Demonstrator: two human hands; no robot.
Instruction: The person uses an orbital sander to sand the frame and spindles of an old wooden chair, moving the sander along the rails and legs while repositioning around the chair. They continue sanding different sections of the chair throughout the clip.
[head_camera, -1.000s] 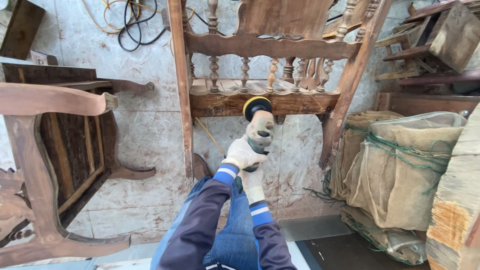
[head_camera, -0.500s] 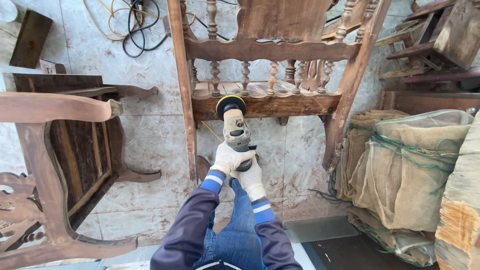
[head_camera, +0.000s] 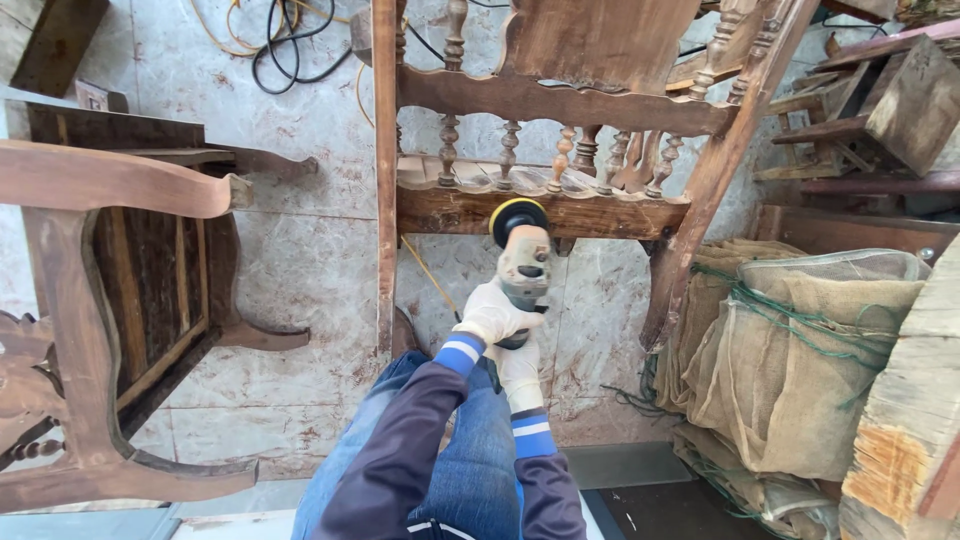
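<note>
From the head view, my left hand (head_camera: 490, 313) is wrapped tight around the body of the angle grinder (head_camera: 522, 268), and my right hand (head_camera: 520, 372) is closed on its rear end at six o'clock of the left, both in white work gloves. The grinder points toward twelve o'clock, its yellow-rimmed sanding disc (head_camera: 517, 217) touching the lower rail (head_camera: 540, 212) of the wooden chair frame (head_camera: 560, 110), just left of the rail's middle. I judge the tool dense and stiff, apt to kick sideways where the disc bites, so gripping both the body and the tail suits it; the gloves should keep it from slipping. The rail looks hard, old and rough, with thin turned spindles (head_camera: 508, 155) just above that seem fragile.

At nine o'clock stands a second wooden chair (head_camera: 110, 300). At three o'clock lie burlap sacks (head_camera: 800, 370). Black and yellow cables (head_camera: 285, 45) coil on the marble floor (head_camera: 300, 270) at eleven o'clock.
</note>
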